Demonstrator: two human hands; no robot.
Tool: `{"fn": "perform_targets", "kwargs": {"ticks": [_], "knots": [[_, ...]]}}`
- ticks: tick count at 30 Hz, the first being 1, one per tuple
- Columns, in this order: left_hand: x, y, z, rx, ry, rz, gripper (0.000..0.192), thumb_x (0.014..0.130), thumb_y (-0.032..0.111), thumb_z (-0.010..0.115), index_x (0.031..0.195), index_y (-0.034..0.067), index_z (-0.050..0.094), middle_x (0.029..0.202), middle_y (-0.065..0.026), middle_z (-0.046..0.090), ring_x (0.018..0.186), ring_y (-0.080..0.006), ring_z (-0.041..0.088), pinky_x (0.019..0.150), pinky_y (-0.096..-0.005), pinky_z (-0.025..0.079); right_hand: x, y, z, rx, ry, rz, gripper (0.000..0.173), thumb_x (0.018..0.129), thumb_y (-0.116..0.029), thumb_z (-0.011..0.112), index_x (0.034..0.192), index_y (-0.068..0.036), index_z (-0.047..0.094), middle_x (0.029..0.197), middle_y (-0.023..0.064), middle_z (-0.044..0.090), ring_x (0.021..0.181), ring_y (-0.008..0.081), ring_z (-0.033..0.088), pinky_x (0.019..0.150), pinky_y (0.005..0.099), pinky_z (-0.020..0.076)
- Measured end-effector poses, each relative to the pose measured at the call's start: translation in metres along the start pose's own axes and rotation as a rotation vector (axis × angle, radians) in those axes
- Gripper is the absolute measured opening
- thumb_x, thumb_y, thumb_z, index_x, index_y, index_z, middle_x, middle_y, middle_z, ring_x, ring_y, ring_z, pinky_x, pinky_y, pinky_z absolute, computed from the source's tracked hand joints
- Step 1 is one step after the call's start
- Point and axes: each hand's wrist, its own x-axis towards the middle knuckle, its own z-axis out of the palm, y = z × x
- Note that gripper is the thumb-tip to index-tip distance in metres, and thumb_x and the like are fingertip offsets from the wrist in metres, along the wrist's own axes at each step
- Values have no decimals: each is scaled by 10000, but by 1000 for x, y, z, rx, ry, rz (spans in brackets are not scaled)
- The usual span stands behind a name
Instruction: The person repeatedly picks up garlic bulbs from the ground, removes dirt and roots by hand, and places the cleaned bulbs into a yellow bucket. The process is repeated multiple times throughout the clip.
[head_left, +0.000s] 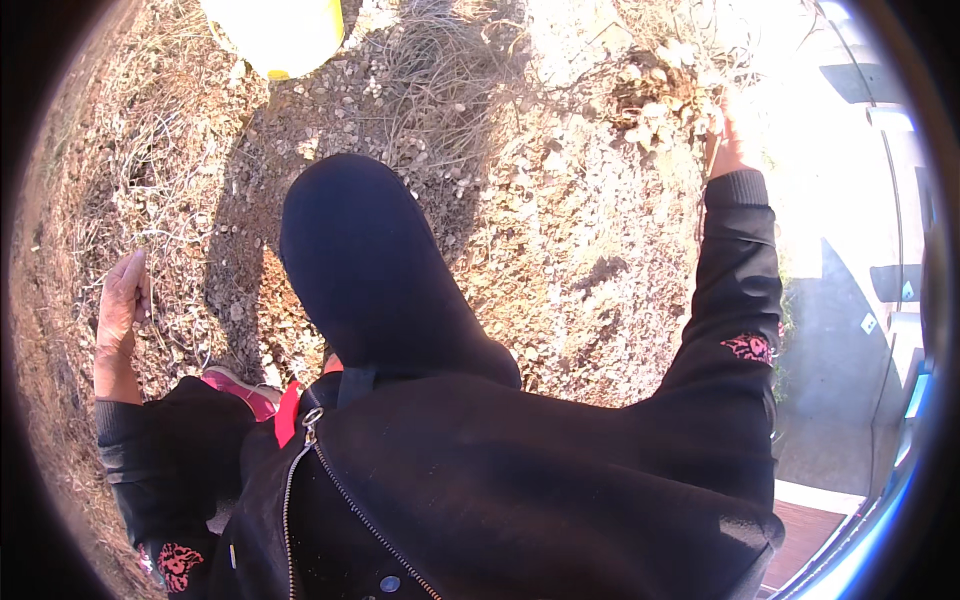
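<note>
At the far left, my left hand (124, 292) is held with its fingers curled in, above dry plant litter; whether anything thin lies in the fingers is not clear. At the upper right, my right hand (729, 142) reaches to a clump of pale pods, which look like peanuts (651, 124), with roots and dry stems. Glare washes out its fingers, so its grip cannot be made out. Loose soil strewn with pale bits (555, 262) lies between the hands, and my dark-clad knee (360, 240) is bent in the middle.
A yellow-rimmed bucket (339, 30), its inside overexposed, stands at the top left. Heaps of dry stems (442, 82) lie right of it. A pink shoe (244, 390) rests by my knee. Along the right side runs a pale paved strip (825, 375), partly in shadow.
</note>
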Motion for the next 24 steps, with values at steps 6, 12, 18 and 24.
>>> {"fn": "perform_targets", "kwargs": {"ticks": [6, 12, 18, 24], "knots": [[14, -26, -13, -12, 124, -186, 390, 937, 406, 499, 649, 156, 413, 525, 41, 390, 392, -53, 331, 345, -191, 210, -41, 15, -37, -288, 148, 14, 311, 753, 4, 653, 1047, 9, 554, 930, 99, 637, 811, 203, 622, 694, 298, 505], [12, -61, -8, -124, -2, -407, 360, 922, 387, 540, 677, 158, 408, 571, 27, 435, 434, -64, 393, 346, -184, 248, -83, 182, -45, -324, 109, 315, 401, 743, 9, 673, 1115, 6, 522, 995, 105, 629, 877, 212, 617, 772, 312, 490], [-7, -67, 7, 4, 47, -499, 361, 921, 382, 538, 666, 162, 410, 561, 35, 424, 414, -53, 361, 343, -179, 234, -100, 396, 143, -228, 67, 454, 492, 734, 14, 692, 1182, 3, 490, 1060, 112, 621, 944, 222, 611, 850, 326, 474], [-23, -53, 58, -111, 42, -427, 375, 930, 366, 536, 663, 154, 380, 574, 29, 371, 447, -64, 337, 374, -198, 211, -92, 442, 222, 191, 477, 221, 520, 748, 31, 679, 1226, -18, 480, 1033, 102, 623, 881, 216, 614, 760, 338, 497]]}}
